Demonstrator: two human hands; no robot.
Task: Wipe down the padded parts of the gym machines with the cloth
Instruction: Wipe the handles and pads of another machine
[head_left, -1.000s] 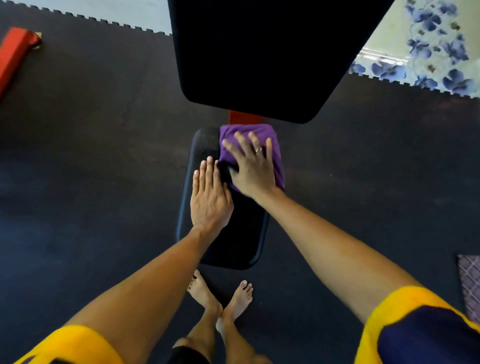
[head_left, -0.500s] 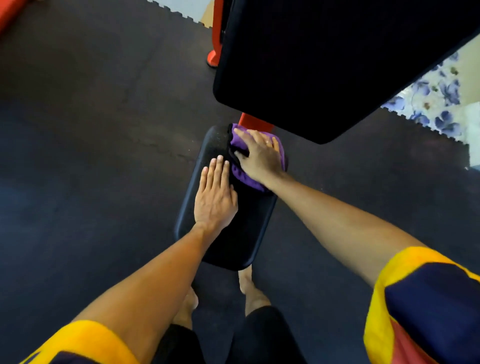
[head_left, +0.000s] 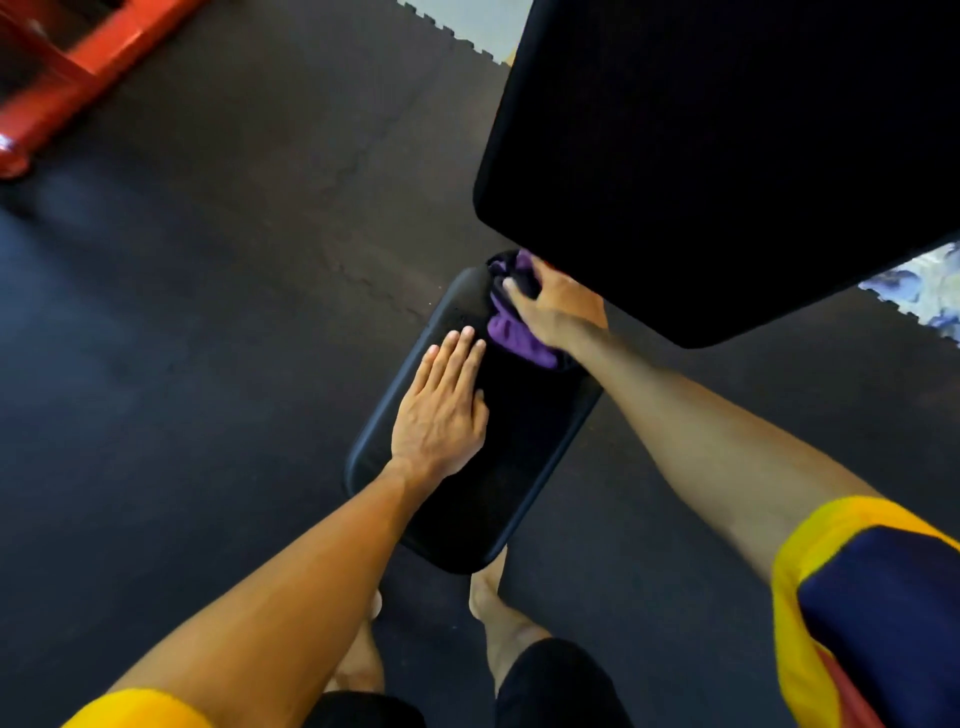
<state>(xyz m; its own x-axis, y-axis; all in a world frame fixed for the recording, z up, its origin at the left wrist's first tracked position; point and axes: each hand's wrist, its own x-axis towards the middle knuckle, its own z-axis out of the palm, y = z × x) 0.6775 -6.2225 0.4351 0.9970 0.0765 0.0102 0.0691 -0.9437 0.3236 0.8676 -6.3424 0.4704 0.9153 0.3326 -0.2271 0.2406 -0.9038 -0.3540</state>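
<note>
A purple cloth (head_left: 511, 332) is bunched at the far end of a black padded seat (head_left: 519, 467). My right hand (head_left: 553, 306) grips the cloth, fingers curled into its folds, right under the lower edge of a large black back pad (head_left: 727, 156) that tilts over the seat. My left hand (head_left: 441, 410) lies flat on the seat's left side with straight fingers, just short of the cloth. Part of the cloth and my right fingertips are hidden in shadow beneath the back pad.
Dark rubber floor mats (head_left: 208, 312) surround the seat. A red machine frame (head_left: 67, 83) stands at the top left. Flowered flooring (head_left: 919, 296) shows past the mat edge on the right. My bare feet (head_left: 493, 603) stand below the seat's near end.
My right hand went from pressing flat on the spread cloth to gripping it bunched, and moved farther up under the back pad. The view swung left. My left hand stayed flat on the seat.
</note>
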